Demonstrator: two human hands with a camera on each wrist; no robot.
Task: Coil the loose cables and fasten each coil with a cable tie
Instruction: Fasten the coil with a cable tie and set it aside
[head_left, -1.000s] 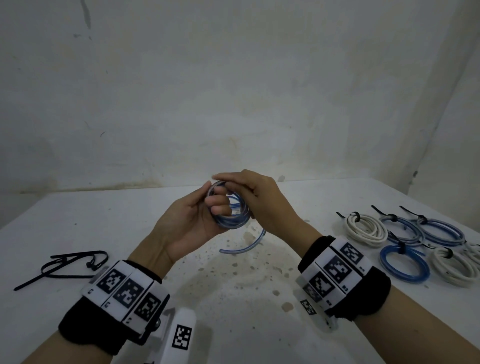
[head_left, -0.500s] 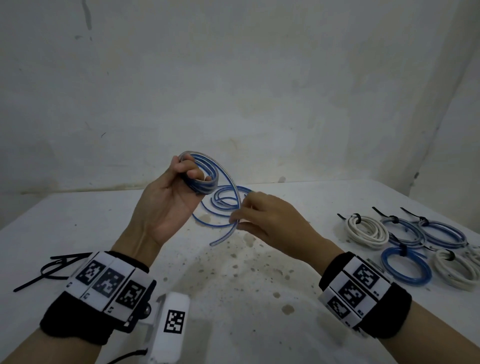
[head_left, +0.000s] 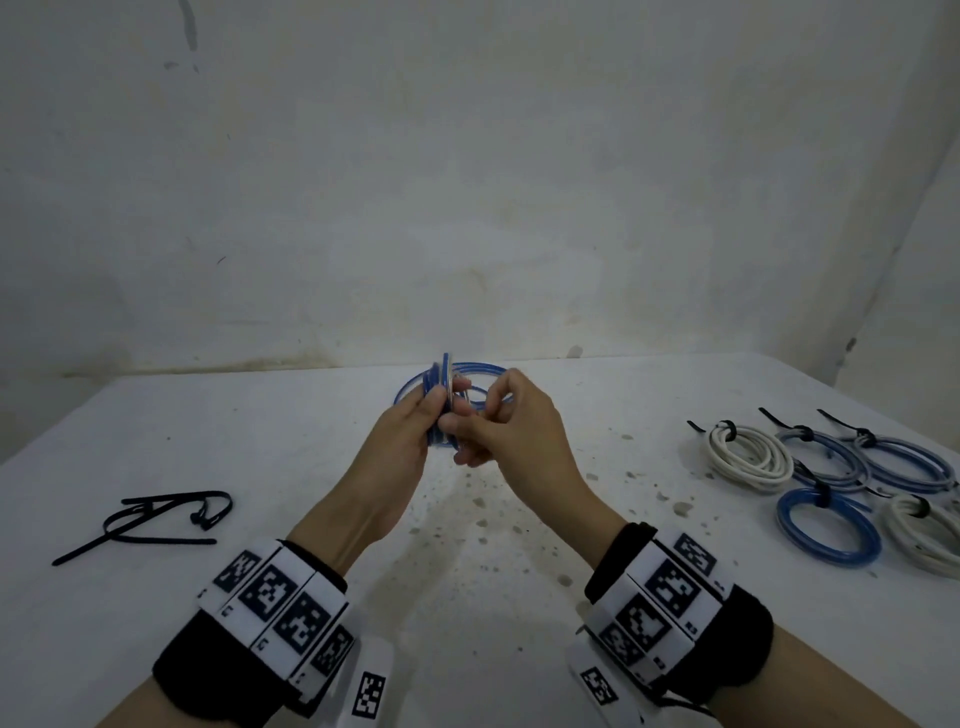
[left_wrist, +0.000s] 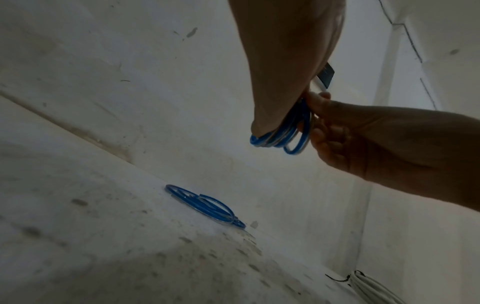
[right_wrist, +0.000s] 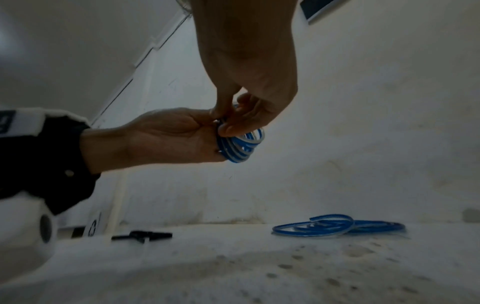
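A small blue cable coil (head_left: 444, 375) stands upright above the white table (head_left: 260, 467), held between both hands. My left hand (head_left: 415, 426) grips the coil (right_wrist: 241, 148) from the left, with several turns lying across its fingers. My right hand (head_left: 493, 426) pinches the coil (left_wrist: 280, 137) from the right, fingers curled around the strands. A second blue cable (head_left: 483, 370) lies loosely looped on the table behind the hands, also visible as the loose cable (right_wrist: 337, 226) in the right wrist view. Black cable ties (head_left: 156, 514) lie at the left.
Several tied coils rest at the right of the table: a white coil (head_left: 748, 457), a blue coil (head_left: 826, 525) and pale blue coils (head_left: 904, 462). A stained wall (head_left: 467, 208) rises just behind the table's far edge.
Half a second ago my left hand held the coil raised while the right drew a strand away. Now both hands have come back together on the coil, lower and centred.
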